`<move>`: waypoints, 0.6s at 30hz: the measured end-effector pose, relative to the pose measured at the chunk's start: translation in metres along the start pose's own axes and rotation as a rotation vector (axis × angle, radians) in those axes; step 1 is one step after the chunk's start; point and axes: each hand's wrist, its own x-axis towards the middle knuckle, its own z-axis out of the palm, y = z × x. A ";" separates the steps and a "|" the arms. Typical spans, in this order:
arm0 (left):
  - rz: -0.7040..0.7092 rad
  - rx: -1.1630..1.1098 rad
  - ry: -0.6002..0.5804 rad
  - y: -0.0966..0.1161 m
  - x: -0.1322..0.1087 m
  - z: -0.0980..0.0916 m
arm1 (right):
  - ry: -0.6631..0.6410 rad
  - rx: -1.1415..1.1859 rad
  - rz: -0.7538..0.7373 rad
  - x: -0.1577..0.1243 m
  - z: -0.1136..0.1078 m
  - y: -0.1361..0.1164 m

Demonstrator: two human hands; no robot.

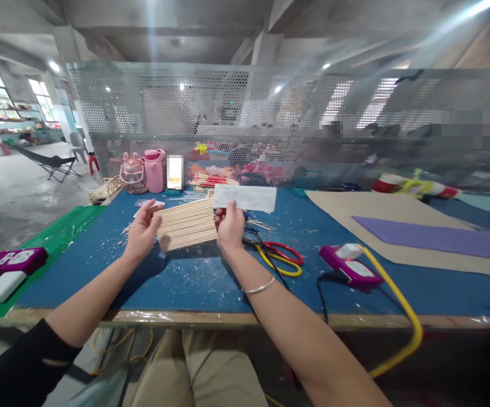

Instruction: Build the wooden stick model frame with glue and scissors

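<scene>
A flat panel of thin wooden sticks (189,225), laid side by side, is held up over the blue tabletop. My left hand (142,229) pinches its left edge between thumb and fingers. At the panel's right end, my right hand (230,226) has its fingers closed, with the thumb pressed on a white rectangular strip (245,198) that sticks out to the right. Whether those fingers also grip the panel is hard to see. Small wood crumbs lie on the table beneath the hands.
Red-and-yellow-handled scissors (285,259) and a purple power socket (350,265) with a yellow cable are on the right. Beige sheet (325,206) and purple sheet (435,237) lie beyond. A pink bottle (154,171) and a lit phone (175,172) stand at the back.
</scene>
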 end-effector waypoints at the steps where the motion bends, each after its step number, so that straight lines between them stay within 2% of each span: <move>1: 0.043 0.138 -0.022 0.002 0.000 0.000 | -0.002 0.033 -0.007 -0.003 0.002 -0.006; 5: 0.237 0.633 -0.154 0.025 0.006 0.004 | -0.065 0.018 -0.089 -0.019 0.007 -0.021; 8: 0.301 0.750 -0.273 0.049 0.013 0.012 | -0.142 -0.070 -0.161 -0.029 0.008 -0.025; 9: 0.293 0.753 -0.275 0.056 0.015 0.016 | -0.155 -0.097 -0.193 -0.029 0.007 -0.026; 10: 0.270 0.747 -0.255 0.061 0.018 0.019 | -0.147 -0.120 -0.233 -0.029 0.006 -0.028; 12: 0.201 0.682 -0.145 0.064 0.022 0.026 | -0.052 -0.165 -0.327 -0.024 0.002 -0.032; 15: 0.098 0.423 0.051 0.056 0.023 0.037 | 0.130 -0.285 -0.447 -0.014 -0.007 -0.038; 17: 0.044 0.213 0.105 0.044 0.020 0.044 | 0.112 -0.386 -0.481 -0.011 -0.014 -0.039; 18: 0.023 0.133 0.107 0.039 0.017 0.047 | 0.045 -0.411 -0.465 -0.011 -0.016 -0.038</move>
